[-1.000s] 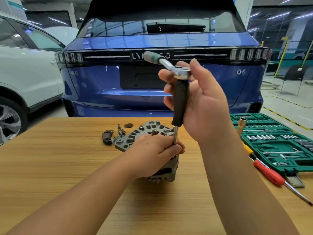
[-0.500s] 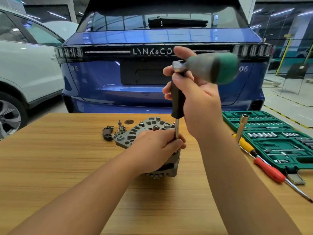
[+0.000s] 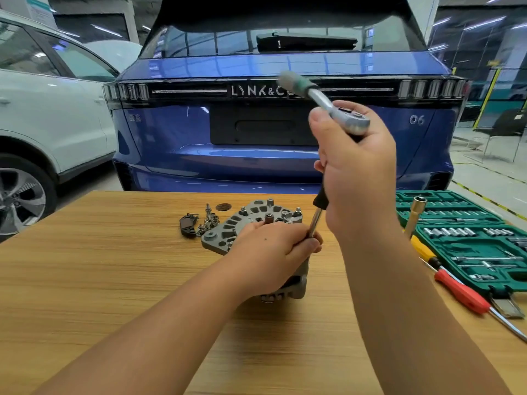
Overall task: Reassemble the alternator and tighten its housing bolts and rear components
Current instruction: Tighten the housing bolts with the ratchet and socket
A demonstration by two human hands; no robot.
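The grey alternator [image 3: 242, 223] stands on the wooden table [image 3: 114, 266], its vented rear housing facing up. My left hand [image 3: 273, 255] grips its near side, fingers curled around the lower end of a steel extension shaft [image 3: 313, 223]. My right hand [image 3: 359, 172] holds the black grip of that driver upright, with a ratchet [image 3: 339, 112] on top. The ratchet's green handle points up and to the left. The socket end and the bolt under it are hidden by my left hand.
Loose bolts and nuts [image 3: 209, 219], a black part [image 3: 186, 225] and a dark washer [image 3: 223, 206] lie behind the alternator. A green socket set case [image 3: 470, 238] lies open at the right. Beside it are a red screwdriver [image 3: 462, 295], a yellow-handled one [image 3: 420, 249] and a long socket [image 3: 413, 218]. A blue car is parked behind the table.
The ratchet handle swung right toward me, then back to the left. My left hand stayed on the alternator and the shaft.
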